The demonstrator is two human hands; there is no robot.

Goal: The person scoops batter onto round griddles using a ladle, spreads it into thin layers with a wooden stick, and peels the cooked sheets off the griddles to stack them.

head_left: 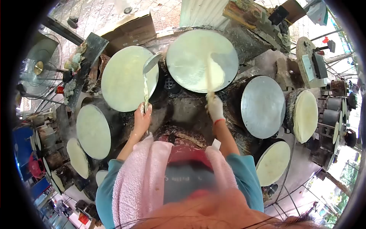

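Note:
My left hand is closed round the handle of a metal ladle, whose bowl hangs over the right edge of a round griddle coated with pale batter. In a whitish glove, my right hand grips a wooden spreader that reaches across the top centre griddle. Pale batter covers much of that griddle, thicker beside the stick, with a bare grey patch at its right. The stick is blurred, and its far end is hard to make out.
At right are a bare metal griddle, a stack of thin pale sheets and a coated griddle. More coated griddles stand at left. A fan is at far left, with a cardboard box behind the griddles.

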